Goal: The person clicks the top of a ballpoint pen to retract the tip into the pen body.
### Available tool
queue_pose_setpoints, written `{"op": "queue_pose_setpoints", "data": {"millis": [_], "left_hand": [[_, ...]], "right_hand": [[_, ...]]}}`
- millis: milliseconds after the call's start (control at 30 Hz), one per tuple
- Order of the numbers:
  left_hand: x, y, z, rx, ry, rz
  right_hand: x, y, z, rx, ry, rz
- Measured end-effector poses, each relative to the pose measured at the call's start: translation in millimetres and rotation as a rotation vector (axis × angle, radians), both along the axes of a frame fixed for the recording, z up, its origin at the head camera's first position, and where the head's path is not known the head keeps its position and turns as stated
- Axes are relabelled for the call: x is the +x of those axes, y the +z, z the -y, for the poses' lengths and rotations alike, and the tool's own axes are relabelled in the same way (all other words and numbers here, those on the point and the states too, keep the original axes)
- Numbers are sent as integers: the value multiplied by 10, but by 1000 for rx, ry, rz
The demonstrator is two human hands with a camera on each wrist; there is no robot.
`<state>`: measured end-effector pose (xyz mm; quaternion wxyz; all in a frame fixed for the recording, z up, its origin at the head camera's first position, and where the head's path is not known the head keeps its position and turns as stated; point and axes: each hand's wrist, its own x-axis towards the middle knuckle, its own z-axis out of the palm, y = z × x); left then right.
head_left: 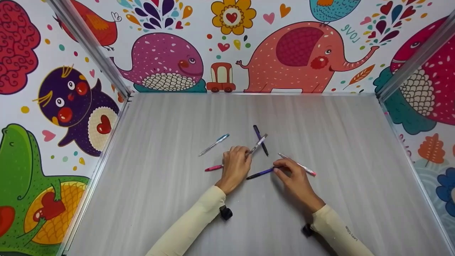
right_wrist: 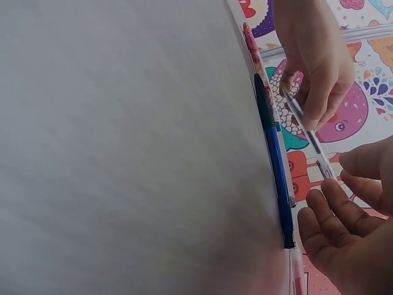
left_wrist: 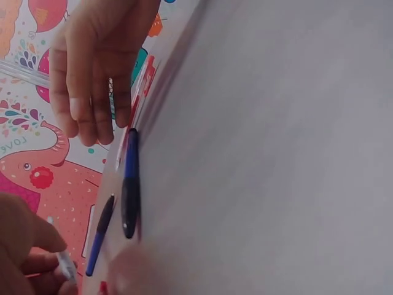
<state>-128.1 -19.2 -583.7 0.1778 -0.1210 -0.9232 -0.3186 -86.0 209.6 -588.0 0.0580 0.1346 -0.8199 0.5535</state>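
My left hand [head_left: 236,165] pinches a clear pen [head_left: 259,143] between thumb and fingers. In the right wrist view that pen [right_wrist: 301,120] slants down from the fingers, its lower end overlapping my right fingertips. Loosely bent and holding nothing, my right hand [head_left: 293,176] hovers by the end of a blue pen [head_left: 260,173] with a black grip. Under and beside it lies a clear pen with a pink end [head_left: 308,170]. A pink pen [head_left: 213,168] is partly hidden beneath my left hand. Behind the held pen lies another dark blue and black pen [head_left: 265,148].
A clear pen with a light blue end [head_left: 214,144] lies to the left on the grey wood-grain table [head_left: 160,199]. Walls with printed cartoon animals [head_left: 295,60] enclose the back and sides, with metal rails [head_left: 96,53] at the corners.
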Motion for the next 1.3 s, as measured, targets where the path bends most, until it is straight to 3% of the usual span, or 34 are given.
{"op": "queue_pose_setpoints", "data": {"millis": [267,433,800,967,1300], "left_hand": [[70,137,18,174,-160,110],[118,190,25,215,-227,117],[237,229,28,201,-300,140],[268,230,8,196,-336,135],[331,254,-42,309,-389,236]], "right_hand": [[-14,29,12,-11,-21,25],[-20,49,15,-65,-33,8],[-14,112,23,-198,-53,-93],[-13,129,21,-192,-52,-128],[10,201,10,-188,-42,-149]]}}
